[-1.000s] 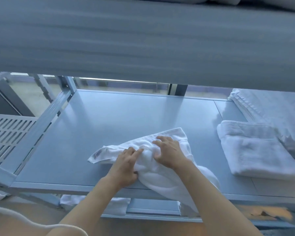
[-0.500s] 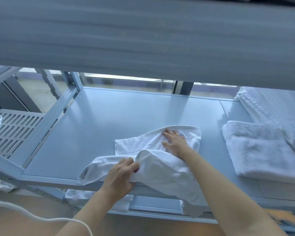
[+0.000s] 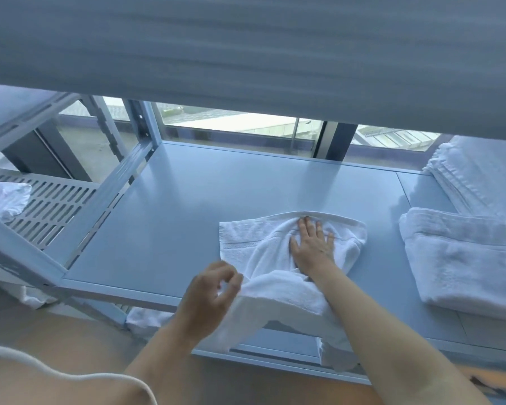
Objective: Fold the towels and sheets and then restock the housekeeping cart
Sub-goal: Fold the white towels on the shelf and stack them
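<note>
Right hand (image 3: 311, 247) flat, pressing towel (image 3: 263, 244) at frame centre; left hand (image 3: 214, 290) nearer hanging end, loosely curled, grip unclear.

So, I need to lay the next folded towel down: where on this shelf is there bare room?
Bare room: the shelf between its left rail and the towel under the right hand. Crowded on the right: a folded towel and a stack.

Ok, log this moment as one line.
step: folding white towel on cart shelf | right hand: pressing flat on towel | left hand: at towel's near edge, grip unclear
</note>
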Motion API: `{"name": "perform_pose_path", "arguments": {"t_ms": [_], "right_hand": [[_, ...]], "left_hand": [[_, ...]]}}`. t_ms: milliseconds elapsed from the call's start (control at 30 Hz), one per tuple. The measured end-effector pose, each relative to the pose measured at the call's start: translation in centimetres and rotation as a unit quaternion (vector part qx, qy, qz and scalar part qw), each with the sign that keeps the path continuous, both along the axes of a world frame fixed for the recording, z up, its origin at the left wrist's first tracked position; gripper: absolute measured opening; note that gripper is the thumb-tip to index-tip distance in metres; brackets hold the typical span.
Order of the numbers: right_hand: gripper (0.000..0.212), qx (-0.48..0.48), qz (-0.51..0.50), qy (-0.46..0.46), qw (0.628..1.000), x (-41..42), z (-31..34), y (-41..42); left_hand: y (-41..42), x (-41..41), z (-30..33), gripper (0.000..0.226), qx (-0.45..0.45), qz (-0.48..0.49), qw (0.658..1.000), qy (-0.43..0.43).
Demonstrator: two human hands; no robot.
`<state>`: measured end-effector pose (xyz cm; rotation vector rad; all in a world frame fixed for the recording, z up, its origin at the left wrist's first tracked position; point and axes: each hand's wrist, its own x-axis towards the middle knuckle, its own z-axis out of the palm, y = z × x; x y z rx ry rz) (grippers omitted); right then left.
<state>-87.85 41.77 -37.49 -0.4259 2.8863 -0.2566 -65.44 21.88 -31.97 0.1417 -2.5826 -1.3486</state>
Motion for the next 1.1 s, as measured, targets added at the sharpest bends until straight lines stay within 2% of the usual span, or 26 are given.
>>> {"name": "perform_pose_path", "arguments": {"t_ms": [67,100,200,300,367,533,667,767,833,967,1100], "right_hand": [[0.066,-0.003,0.001,0.019,1.0,1.2,-0.6,-0.5],[0.066,-0.006,0.001,0.022,1.0,1.8,-0.8,-0.8],[0.067,-0.023,-0.008,0.022,0.999,3.3,-1.3,-1.1],[0.066,-0.043,-0.011,0.028,0.999,4.8,-1.7,-0.4],[0.066,-0.063,0.005,0.029,0.998,5.9,-2.0,0.8],[0.067,-0.081,0.098,0.033,0.991,7.5,-3.2,7.8],[0.07,-0.081,0.098,0.051,0.991,7.8,-3.7,12.6],[0.072,-0.062,0.084,0.053,0.993,6.9,-3.6,12.3],[0.071,-0.035,0.069,0.059,0.995,5.9,-3.3,11.0],[0.072,-0.005,0.014,0.046,0.999,5.5,-3.1,6.9],[0.073,-0.02,0.038,0.046,0.998,8.8,-3.4,3.0]], "left_hand": [[0.5,-2.6,-0.1,0.016,-0.022,0.027,0.999,-0.003],[0.8,-3.8,-0.6,0.019,-0.049,0.021,0.998,-0.026],[2.1,-7.0,-3.0,0.05,-0.142,-0.007,0.978,-0.153],[3.4,-8.1,-5.6,0.072,-0.261,-0.015,0.934,-0.243],[3.5,-7.9,-6.8,0.08,-0.303,-0.03,0.92,-0.247],[1.2,-6.4,-8.1,0.084,-0.336,-0.099,0.913,-0.21],[-0.8,-4.7,-8.5,0.087,-0.362,-0.163,0.905,-0.153],[-1.5,-4.5,-8.6,0.087,-0.345,-0.187,0.909,-0.138],[-1.3,-5.0,-8.3,0.082,-0.328,-0.171,0.917,-0.149],[1.4,-6.8,-7.4,0.065,-0.275,-0.065,0.94,-0.19],[4.5,-5.7,-8.3,0.07,-0.349,-0.026,0.914,-0.206]]}}
